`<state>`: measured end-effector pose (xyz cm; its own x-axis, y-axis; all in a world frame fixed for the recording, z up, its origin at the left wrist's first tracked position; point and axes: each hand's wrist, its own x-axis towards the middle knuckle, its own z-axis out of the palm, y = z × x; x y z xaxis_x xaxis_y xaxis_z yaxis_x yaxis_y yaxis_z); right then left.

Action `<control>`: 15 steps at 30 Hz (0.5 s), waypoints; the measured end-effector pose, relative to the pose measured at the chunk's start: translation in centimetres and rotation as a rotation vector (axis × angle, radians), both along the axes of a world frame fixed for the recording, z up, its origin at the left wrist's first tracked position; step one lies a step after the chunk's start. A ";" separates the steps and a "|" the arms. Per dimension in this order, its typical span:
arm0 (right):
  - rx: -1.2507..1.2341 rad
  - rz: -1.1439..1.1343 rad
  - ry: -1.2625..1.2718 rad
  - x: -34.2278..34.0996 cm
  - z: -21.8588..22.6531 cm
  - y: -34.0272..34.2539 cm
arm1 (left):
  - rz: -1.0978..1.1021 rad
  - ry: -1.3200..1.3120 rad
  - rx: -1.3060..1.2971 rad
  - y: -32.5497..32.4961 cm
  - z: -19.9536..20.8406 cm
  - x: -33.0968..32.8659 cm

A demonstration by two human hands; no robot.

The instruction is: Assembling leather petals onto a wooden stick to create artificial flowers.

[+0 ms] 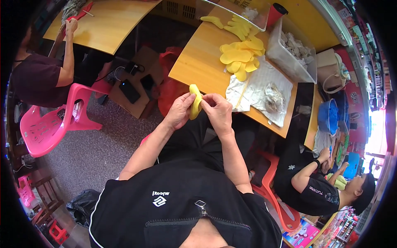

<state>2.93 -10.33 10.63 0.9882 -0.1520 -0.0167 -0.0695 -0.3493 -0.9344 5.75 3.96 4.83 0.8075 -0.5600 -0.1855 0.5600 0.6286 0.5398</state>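
Note:
A small curved yellow piece [195, 108], shaped like a shoe sole and folded or bent along its length, is held upright over my lap. My left hand [180, 110] grips its left side, thumb on the edge. From the right, my right hand [219, 112] pinches the opposite edge between thumb and forefinger. Whether a needle or thread is between the fingers is too small to tell. Beyond my hands, a pile of flat yellow sole-shaped pieces [240, 53] lies on the wooden table [194, 58], with more yellow pieces [213, 20] farther back.
A white cloth [264, 82] and a clear plastic bag [273, 97] lie on the table's right. Behind stands a clear bin [275, 45] of greyish scraps. A pink chair [49, 130] and a person [41, 78] are at left; another person [314, 186] sits at right.

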 end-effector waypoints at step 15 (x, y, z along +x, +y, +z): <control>-0.320 -0.011 -0.238 -1.0 -1.3 -0.6 | 0.021 0.078 0.073 -0.8 -0.5 -0.6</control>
<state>1.98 -10.95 9.29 0.9571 -0.1231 0.2623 0.1302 -0.6259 -0.7690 5.14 3.14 4.31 0.8004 -0.5257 -0.2880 0.5891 0.6011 0.5400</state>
